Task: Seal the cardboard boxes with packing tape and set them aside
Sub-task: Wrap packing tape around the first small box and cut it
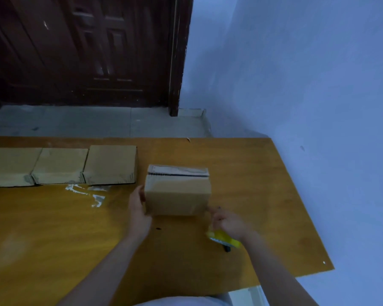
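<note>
- Steadying a small cardboard box [177, 195] on the orange table [263, 184], our left hand [138, 210] lays loosely bent fingers against its nine o'clock side; whether they grip or merely press, we cannot tell.
- Our right hand [227, 219] hovers at the box's five o'clock corner, fingers loosely spread; a yellow tape dispenser [223, 238] sits under the wrist, and whether it is held stays hidden.
- Both forearms reach in from six o'clock.
- The box's top seam shows a dark gap, so we judge it not fully sealed.
- Three closed boxes [60, 165] line up at ten o'clock, apparently taped and set aside, with tape scraps [86, 192] before them.
</note>
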A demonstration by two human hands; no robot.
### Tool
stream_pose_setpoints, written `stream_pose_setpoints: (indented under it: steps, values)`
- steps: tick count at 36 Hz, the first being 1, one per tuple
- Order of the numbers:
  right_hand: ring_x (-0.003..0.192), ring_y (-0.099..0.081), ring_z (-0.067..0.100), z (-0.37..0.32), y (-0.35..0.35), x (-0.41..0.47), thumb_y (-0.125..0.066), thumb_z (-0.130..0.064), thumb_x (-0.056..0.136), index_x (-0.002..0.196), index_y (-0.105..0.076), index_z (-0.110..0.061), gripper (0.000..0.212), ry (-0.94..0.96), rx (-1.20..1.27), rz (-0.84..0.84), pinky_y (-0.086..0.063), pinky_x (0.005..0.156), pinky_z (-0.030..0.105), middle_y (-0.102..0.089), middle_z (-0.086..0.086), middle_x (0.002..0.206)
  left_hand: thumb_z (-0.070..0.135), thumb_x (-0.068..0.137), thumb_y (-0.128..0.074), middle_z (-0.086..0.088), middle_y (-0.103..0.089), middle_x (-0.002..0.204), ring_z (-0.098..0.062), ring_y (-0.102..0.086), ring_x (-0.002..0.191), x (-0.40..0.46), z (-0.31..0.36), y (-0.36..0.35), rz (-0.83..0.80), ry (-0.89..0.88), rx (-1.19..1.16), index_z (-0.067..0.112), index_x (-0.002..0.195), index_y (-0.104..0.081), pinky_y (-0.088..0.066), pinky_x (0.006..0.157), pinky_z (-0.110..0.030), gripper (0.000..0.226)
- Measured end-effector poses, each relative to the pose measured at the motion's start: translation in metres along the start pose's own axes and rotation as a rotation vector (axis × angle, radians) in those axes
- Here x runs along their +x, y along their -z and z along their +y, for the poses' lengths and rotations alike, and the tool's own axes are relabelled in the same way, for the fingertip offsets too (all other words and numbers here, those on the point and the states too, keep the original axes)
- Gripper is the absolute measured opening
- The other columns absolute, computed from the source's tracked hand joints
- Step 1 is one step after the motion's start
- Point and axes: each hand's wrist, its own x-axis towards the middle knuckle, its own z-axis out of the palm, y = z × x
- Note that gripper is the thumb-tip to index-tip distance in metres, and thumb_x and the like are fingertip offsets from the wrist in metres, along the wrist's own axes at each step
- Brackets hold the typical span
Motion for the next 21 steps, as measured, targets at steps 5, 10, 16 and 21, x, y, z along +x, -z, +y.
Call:
stream_pose_setpoints:
  steps: [5, 10, 16, 21]
  values:
    - [0.101, -0.056, 0.022, 0.015, -0.015, 0.009, -0.055, -0.019, 0.051, 0.042, -0.061, -0.029, 0.015, -0.068, 0.125, -0.009, -0.043, 0.089, 0.038, -0.065, 0.006, 0.096, -0.026, 0.073, -0.051, -0.010, -0.045, 0.127, -0.026, -0.050, 0.110, -0.003, -0.028, 0.002, -0.076, 0.064, 0.116, 0.009, 0.139, -0.040, -0.049, 0.088, -0.032, 0.075]
    - [0.074, -0.060, -0.006, 0.005, -0.006, 0.000, -0.061, -0.010, 0.060, 0.055, -0.053, -0.013, 0.009, -0.074, 0.228, -0.015, -0.042, 0.070, 0.016, -0.065, -0.023, 0.064, -0.013, 0.086, -0.051, -0.006, -0.054, 0.120, -0.024, -0.054, 0.109, 0.001, -0.036, 0.010, -0.076, 0.055, 0.112, 0.010, 0.136, -0.043, -0.050, 0.086, -0.036, 0.056]
    - [0.103, -0.056, 0.010, -0.002, 0.030, -0.029, -0.062, -0.014, 0.059, 0.058, -0.059, -0.012, 0.003, -0.006, 0.283, 0.189, -0.041, 0.076, 0.010, -0.062, -0.002, 0.113, -0.007, 0.092, -0.046, -0.006, -0.053, 0.099, -0.027, -0.054, 0.092, 0.010, 0.005, 0.025, 0.213, 0.085, 0.065, 0.003, 0.121, -0.047, -0.041, 0.073, -0.033, 0.030]
    - [0.105, -0.056, 0.009, -0.035, 0.062, -0.046, -0.060, 0.003, 0.083, 0.063, -0.056, -0.009, 0.024, 0.154, 0.238, 0.207, -0.038, 0.083, 0.023, -0.064, 0.000, 0.116, 0.007, 0.096, -0.049, -0.001, -0.054, 0.100, -0.015, -0.052, 0.092, 0.010, 0.075, 0.025, 0.152, -0.142, -0.058, 0.013, 0.111, -0.052, -0.042, 0.076, -0.024, 0.016]
